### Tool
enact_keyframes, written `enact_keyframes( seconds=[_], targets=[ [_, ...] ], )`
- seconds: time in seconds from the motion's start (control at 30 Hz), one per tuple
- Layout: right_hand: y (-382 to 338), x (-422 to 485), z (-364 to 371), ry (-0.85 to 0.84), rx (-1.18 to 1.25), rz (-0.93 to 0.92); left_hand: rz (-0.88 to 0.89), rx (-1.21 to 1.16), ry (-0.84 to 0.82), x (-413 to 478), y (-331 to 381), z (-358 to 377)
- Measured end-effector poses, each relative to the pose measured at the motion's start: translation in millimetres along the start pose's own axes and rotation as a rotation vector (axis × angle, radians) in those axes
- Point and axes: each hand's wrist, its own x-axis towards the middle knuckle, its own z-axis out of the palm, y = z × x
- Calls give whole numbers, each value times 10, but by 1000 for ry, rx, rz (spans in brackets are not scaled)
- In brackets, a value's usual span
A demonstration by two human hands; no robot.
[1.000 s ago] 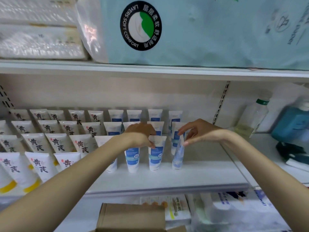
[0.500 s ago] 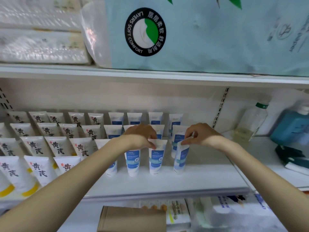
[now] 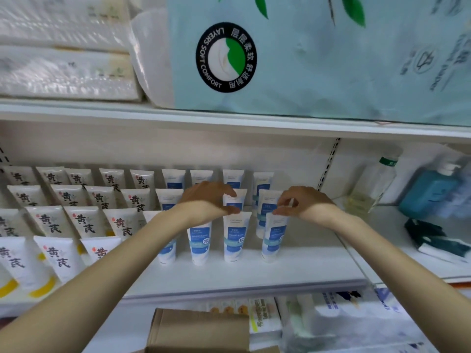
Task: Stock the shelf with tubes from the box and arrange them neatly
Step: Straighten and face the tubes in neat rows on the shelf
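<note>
On the upper shelf the pale blue tissue pack (image 3: 331,59) carries a round black badge with "LAYERS SOFT COMFORT" and the characters 层层柔软 舒适耐用. Below, on the white shelf (image 3: 254,276), the yellow-bottomed tubes (image 3: 56,258) at the left show 黄芪 in black brush letters. The blue-and-white tubes (image 3: 198,240) stand beside them in rows; their small print is too blurred to read, only a round mark on the blue panel shows.

Your right grip (image 3: 303,205) pinches the top edge of the end tube (image 3: 274,238), the last one at the right of the front row. A second ago this tube was leaning and turned sideways; now it stands upright with its label to the front, in line with the others.

Your left grip (image 3: 204,200) has its thumb at the top edge of the neighbour tube (image 3: 234,235). Its fingers were closed on that edge before and are now curled above it; because of blur I cannot tell if it holds the tube.

The cardboard box (image 3: 198,332) sits below the shelf, near you. At the right stand a clear bottle (image 3: 372,184) and a blue pump bottle (image 3: 428,192).
</note>
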Motion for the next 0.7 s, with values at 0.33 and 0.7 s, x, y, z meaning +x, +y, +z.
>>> enact_keyframes(
  seconds=[0.33,0.7],
  targets=[
    [-885,-394,-128,101,-108,-145,118,147,131,-732,-372,-431],
    [-2850,-629,275,38,-225,-274,109,348,121,-1980,-1726,-1165]
  ],
)
